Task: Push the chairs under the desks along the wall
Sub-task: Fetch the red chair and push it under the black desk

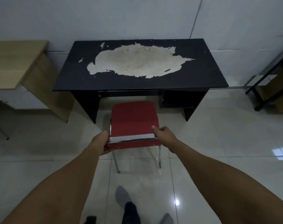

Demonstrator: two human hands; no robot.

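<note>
A red chair [134, 117] with metal legs stands on the tiled floor, facing a black desk [82, 78] whose top is worn down to a pale patch. The desk stands against the white wall. The front edge of the seat sits just at the desk's knee opening, most of the chair still out in front. My left hand [102, 142] grips the left end of the chair's backrest. My right hand [163, 134] grips the right end, thumb on top.
A light wooden desk [16, 65] stands to the left along the same wall. At the right is a black metal shelf frame [266, 75] with cardboard boxes. My feet in grey socks [122, 197] are on the glossy tiles behind the chair.
</note>
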